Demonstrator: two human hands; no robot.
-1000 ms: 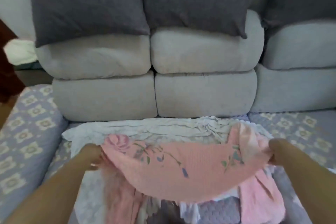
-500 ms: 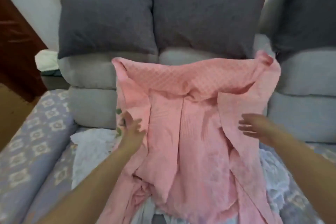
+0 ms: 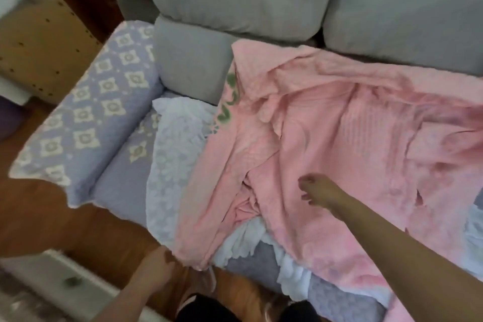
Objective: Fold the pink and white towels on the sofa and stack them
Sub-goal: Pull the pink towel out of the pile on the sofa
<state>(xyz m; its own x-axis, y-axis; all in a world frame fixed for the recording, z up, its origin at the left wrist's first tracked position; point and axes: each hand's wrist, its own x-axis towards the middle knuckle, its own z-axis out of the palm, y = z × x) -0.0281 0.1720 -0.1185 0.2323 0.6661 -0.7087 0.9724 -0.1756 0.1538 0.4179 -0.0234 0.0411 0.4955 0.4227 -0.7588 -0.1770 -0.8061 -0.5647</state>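
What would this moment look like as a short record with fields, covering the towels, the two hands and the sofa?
pink towel: spread out and rumpled on the sofa seat, not yet folded
white towel: underneath the pink one, showing at its left and front edges
left hand: grip on the pink towel's near corner at the seat's front edge
right hand: fingers relaxed, over the middle of the pink towel, gripping nothing
sofa: grey back cushions, lilac patterned cover on seat and arm
stack: none yet

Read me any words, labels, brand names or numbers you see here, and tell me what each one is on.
No readable text anywhere.
Pink towel: green marks along its left edge are blurred, apparently printed leaves, not letters.
Sofa cover: only a repeating flower pattern, no writing.
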